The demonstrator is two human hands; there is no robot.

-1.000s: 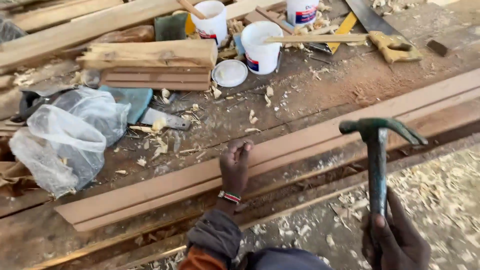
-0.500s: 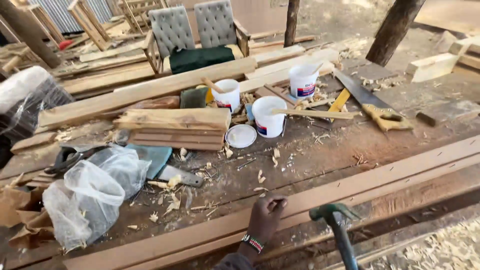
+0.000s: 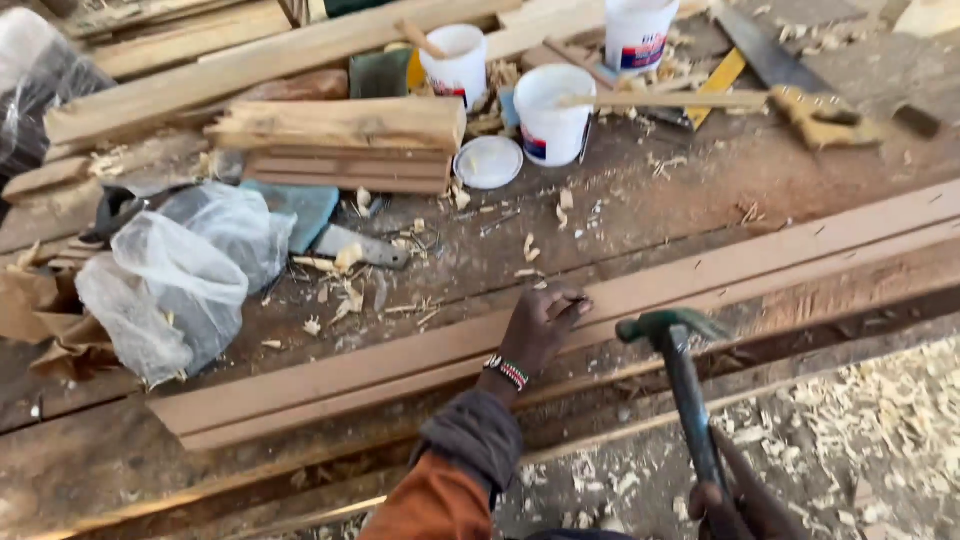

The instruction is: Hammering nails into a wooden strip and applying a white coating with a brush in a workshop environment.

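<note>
Camera back down from half a second ago. Left hand (image 3: 540,325) now pinches a small nail against the long plank (image 3: 700,285) on the tabletop (image 3: 650,190); right hand (image 3: 735,505), grip clenched on the hammer (image 3: 680,375), poised beside it.

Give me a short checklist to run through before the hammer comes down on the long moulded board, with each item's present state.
1. Right hand grips the hammer low on its handle: ok.
2. Hammer head raised clear of the moulded board, not touching it: ok.
3. Left hand rests on the board with fingertips pinched at its upper edge: ok.
4. A nail between those fingertips: cannot tell, too small to make out.
5. Left hand clear of the hammer's path: not ok, the head hangs close beside it.
6. Board lies flat along the workbench: ok.
</note>
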